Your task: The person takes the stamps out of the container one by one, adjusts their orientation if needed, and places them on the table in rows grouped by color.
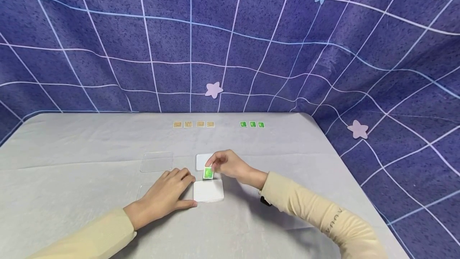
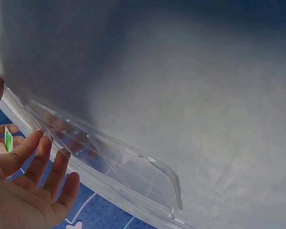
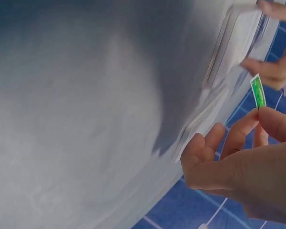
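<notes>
In the head view my right hand (image 1: pixel 227 162) pinches a small green card with a white border (image 1: pixel 208 172) between thumb and fingertips. It holds the card upright over the far edge of a clear case with a white top (image 1: pixel 208 191). My left hand (image 1: pixel 166 193) lies at that case's left side, thumb by the near corner and fingers by the far one, all fairly straight. The right wrist view shows the green card (image 3: pixel 258 91) tilted in the pinch. Beyond my left fingers, the left wrist view has a clear, see-through case (image 2: pixel 119 164).
Behind the right hand lies another white-topped case (image 1: pixel 201 162). A clear case (image 1: pixel 157 162) sits left of it, and a further clear one (image 1: pixel 142 190) is partly hidden by the left hand. Several tan cards (image 1: pixel 200 124) and three green cards (image 1: pixel 253 124) line the table's far side.
</notes>
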Tool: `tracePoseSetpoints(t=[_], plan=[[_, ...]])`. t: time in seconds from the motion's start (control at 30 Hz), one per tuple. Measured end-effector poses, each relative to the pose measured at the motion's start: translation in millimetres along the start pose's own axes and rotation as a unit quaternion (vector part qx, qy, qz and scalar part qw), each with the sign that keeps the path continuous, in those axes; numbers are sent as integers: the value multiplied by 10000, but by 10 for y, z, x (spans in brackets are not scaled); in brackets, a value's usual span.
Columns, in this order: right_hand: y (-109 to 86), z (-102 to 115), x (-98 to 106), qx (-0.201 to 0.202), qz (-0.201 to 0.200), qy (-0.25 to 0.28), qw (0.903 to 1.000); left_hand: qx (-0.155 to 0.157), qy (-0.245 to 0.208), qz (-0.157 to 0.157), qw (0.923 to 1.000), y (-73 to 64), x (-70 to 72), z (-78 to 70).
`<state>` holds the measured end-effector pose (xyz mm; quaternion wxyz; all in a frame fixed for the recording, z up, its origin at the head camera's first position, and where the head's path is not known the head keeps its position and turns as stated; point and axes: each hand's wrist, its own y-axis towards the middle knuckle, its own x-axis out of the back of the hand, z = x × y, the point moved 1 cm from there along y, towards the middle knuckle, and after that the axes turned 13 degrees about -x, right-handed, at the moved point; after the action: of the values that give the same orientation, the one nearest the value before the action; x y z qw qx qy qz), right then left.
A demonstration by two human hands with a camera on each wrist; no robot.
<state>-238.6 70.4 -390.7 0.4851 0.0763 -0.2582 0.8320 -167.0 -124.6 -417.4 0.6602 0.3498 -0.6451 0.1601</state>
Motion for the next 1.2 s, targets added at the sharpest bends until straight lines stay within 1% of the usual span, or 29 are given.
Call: tracePoseSetpoints(t=[0.13, 0.33, 0.7, 0.87, 0.97, 1.07, 1.2], plan=[[63, 1, 96, -113, -137, 77, 9998, 7, 2, -11, 10000, -6, 3, 3], [187, -15, 266, -346, -455, 57, 9984, 13, 11, 1, 10000, -12, 5, 7], [433, -53, 595, -585, -918, 104, 9940, 39, -50, 67, 10000, -10, 22, -3], [541, -57, 732, -701, -1101, -94, 9914, 30, -36, 49, 10000, -15, 15, 0], [599, -59, 809, -712, -1191, -226, 9901, 21, -52, 46, 10000, -15, 10, 1], [648, -60, 873, -691, -1288, -231, 9890, 9, -72, 24, 10000, -13, 6, 2], [732, -69, 946, -646, -1451, -105, 9872, 11, -81, 4, 10000, -13, -1, 4]])
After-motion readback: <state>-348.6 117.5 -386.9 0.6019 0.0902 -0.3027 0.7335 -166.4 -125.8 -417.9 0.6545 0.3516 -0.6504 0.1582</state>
